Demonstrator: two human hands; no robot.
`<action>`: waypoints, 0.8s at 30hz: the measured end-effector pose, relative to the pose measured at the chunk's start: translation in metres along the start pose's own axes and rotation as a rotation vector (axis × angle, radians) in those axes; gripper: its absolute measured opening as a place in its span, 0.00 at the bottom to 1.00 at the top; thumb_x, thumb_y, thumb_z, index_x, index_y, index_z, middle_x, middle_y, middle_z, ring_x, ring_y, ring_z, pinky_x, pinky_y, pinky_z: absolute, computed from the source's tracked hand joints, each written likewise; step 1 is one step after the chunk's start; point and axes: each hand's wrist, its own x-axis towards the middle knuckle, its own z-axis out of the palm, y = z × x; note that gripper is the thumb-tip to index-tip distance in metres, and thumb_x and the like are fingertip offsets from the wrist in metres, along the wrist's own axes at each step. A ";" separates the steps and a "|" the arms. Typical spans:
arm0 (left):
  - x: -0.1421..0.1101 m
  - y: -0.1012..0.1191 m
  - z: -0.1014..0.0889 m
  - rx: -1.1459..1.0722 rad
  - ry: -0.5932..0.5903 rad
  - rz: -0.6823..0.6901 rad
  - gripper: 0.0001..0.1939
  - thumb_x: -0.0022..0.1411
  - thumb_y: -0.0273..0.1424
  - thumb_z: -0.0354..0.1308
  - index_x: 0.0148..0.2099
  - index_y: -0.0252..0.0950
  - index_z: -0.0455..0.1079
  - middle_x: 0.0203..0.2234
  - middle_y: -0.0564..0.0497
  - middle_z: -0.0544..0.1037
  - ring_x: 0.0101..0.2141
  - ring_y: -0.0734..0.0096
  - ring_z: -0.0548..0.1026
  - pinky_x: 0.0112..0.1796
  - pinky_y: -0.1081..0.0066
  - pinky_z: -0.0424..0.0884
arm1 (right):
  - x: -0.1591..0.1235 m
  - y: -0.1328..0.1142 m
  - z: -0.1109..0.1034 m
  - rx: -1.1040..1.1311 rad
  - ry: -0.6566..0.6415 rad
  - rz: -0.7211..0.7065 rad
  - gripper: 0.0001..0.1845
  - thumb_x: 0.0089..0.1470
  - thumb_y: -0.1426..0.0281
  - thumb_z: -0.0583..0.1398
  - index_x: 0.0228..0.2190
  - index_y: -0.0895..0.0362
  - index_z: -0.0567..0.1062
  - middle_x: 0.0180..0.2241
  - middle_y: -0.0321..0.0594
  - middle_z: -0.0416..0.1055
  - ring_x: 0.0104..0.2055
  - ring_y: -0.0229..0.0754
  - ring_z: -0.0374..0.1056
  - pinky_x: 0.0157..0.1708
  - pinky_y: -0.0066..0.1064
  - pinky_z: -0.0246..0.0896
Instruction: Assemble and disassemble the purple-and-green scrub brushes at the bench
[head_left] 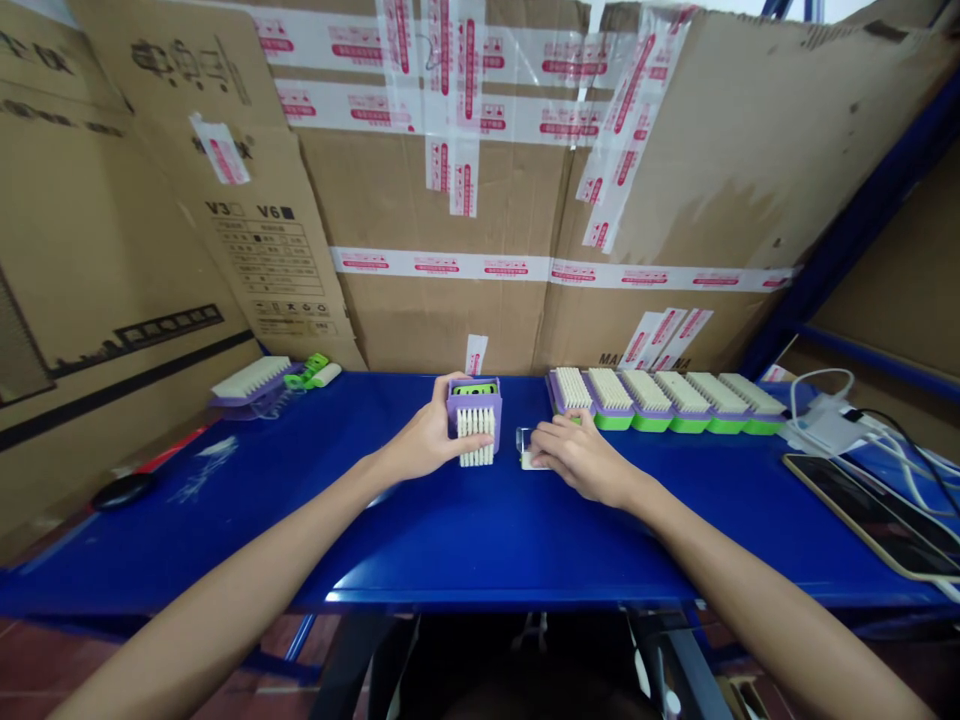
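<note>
My left hand is closed around a purple scrubbing brush, tilted so that its cream bristles face me. A green part with dark openings shows inside its upper end. The thumb lies across the bristles. To the right, my right hand has its fingers bent together on a small clear plastic piece with a white base, low over the blue table. The fingers hide much of that piece. Just behind this hand stands a row of similar brushes, bristles up, with purple and green bodies.
At the left back lie another purple brush and green parts. A black round object sits at the left edge. On the right are a phone, white cables and a blue post. Taped cardboard walls the back.
</note>
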 end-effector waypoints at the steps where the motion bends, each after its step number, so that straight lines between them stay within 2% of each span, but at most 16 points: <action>1: 0.000 0.000 0.000 0.000 -0.002 0.003 0.49 0.65 0.52 0.76 0.73 0.42 0.51 0.60 0.37 0.79 0.57 0.44 0.83 0.59 0.43 0.80 | 0.001 0.001 0.001 -0.015 0.007 -0.002 0.14 0.81 0.69 0.53 0.41 0.52 0.74 0.41 0.42 0.80 0.44 0.52 0.68 0.56 0.46 0.47; 11: 0.000 0.000 -0.001 0.013 -0.015 -0.012 0.49 0.65 0.53 0.75 0.73 0.42 0.51 0.59 0.39 0.80 0.56 0.45 0.84 0.58 0.44 0.81 | 0.006 0.011 0.009 -0.164 0.089 -0.018 0.15 0.82 0.71 0.51 0.43 0.54 0.76 0.42 0.43 0.81 0.44 0.50 0.68 0.57 0.45 0.48; 17: 0.000 -0.004 -0.001 0.025 0.016 0.038 0.49 0.65 0.52 0.76 0.74 0.43 0.51 0.64 0.36 0.76 0.59 0.44 0.82 0.61 0.43 0.79 | -0.001 0.010 0.009 -0.190 0.104 -0.062 0.09 0.79 0.62 0.61 0.46 0.54 0.76 0.46 0.44 0.81 0.48 0.52 0.72 0.61 0.46 0.50; 21: 0.000 -0.003 0.000 0.012 0.004 0.013 0.50 0.65 0.52 0.76 0.74 0.42 0.51 0.62 0.37 0.78 0.59 0.44 0.83 0.60 0.43 0.80 | 0.000 0.012 0.013 -0.185 0.097 -0.055 0.04 0.78 0.66 0.62 0.47 0.54 0.75 0.47 0.45 0.81 0.48 0.53 0.71 0.60 0.47 0.51; 24: 0.000 0.000 -0.001 0.016 -0.006 -0.005 0.50 0.64 0.52 0.76 0.73 0.42 0.51 0.61 0.38 0.79 0.58 0.43 0.83 0.59 0.42 0.80 | 0.001 0.016 0.016 -0.168 0.092 -0.057 0.05 0.79 0.66 0.61 0.46 0.53 0.75 0.46 0.44 0.82 0.47 0.53 0.71 0.59 0.47 0.50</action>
